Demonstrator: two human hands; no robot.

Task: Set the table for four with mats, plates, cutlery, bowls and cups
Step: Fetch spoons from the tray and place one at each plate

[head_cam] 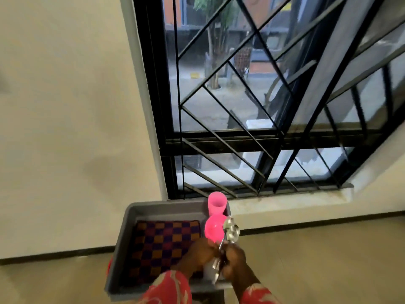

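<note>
Cutlery (228, 235) handles hidden w/in both hands.

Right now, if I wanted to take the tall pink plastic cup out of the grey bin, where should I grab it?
Grip the tall pink plastic cup round its side wall just under the rim, coming from above. It stands upright with its mouth open upward in the far right corner of the grey plastic bin, whose walls crowd its lower part.
</note>
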